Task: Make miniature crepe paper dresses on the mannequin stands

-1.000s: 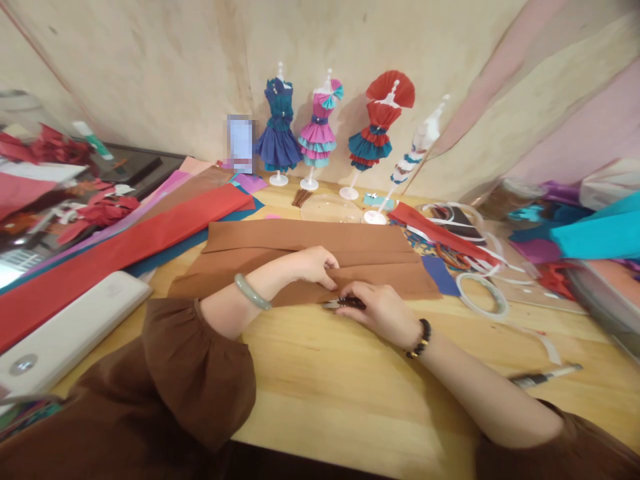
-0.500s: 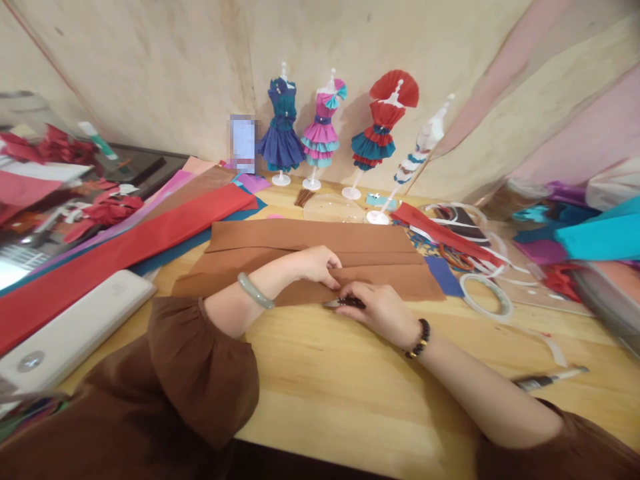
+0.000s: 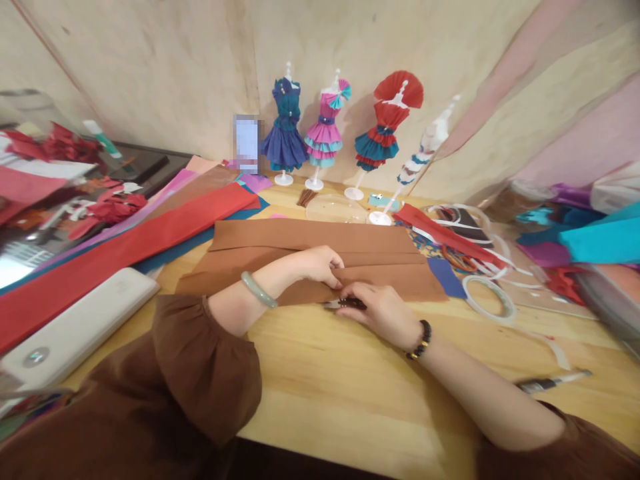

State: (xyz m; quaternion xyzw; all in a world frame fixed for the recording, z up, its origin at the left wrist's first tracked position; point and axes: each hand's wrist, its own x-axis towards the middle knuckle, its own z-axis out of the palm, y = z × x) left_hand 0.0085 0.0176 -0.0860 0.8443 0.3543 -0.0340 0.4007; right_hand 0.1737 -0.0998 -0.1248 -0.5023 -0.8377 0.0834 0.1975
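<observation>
A folded sheet of brown crepe paper (image 3: 280,247) lies across the wooden table (image 3: 350,393). My left hand (image 3: 317,265) rests on its near edge with the fingers curled, pinching the paper. My right hand (image 3: 383,310) is closed round small dark-handled scissors (image 3: 340,304), whose metal tips sit at the paper's near edge, right beside my left fingers.
Three dressed mini mannequins (image 3: 325,130) and a partly dressed one (image 3: 425,150) stand at the wall. Long red paper (image 3: 115,257) and a white flat case (image 3: 75,327) lie left. A tape ring (image 3: 487,297), strips and a pen (image 3: 550,382) lie right.
Both hands stay at the paper's near edge with the scissors. The view has shifted slightly, so everything sits a little further right.
</observation>
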